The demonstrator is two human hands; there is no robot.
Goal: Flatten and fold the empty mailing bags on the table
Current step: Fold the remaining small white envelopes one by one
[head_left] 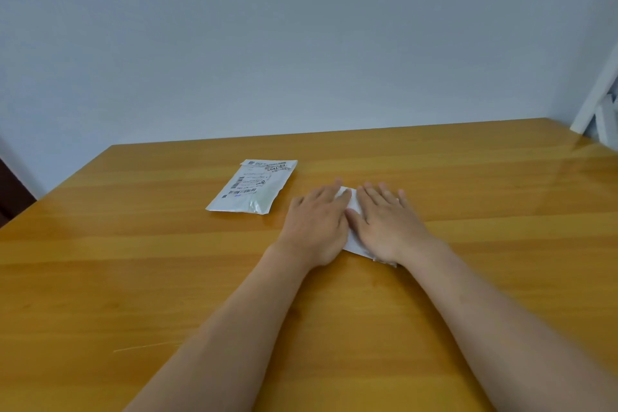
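Note:
A white mailing bag [353, 207] lies on the wooden table [133, 261], mostly covered by both my hands. My left hand [317, 224] presses flat on its left part with straight fingers. Beside it, my right hand [388, 221] presses flat on the right part, fingers spread. Only a strip of the bag between the hands and a corner near my right wrist show. A second white mailing bag [254, 189] with a printed shipping label and barcodes lies flat further left and back, apart from both hands.
A pale wall stands right behind the table's far edge. White panels [598, 104] lean at the far right corner. The table's left edge runs diagonally, with a dark object [10, 194] beyond it.

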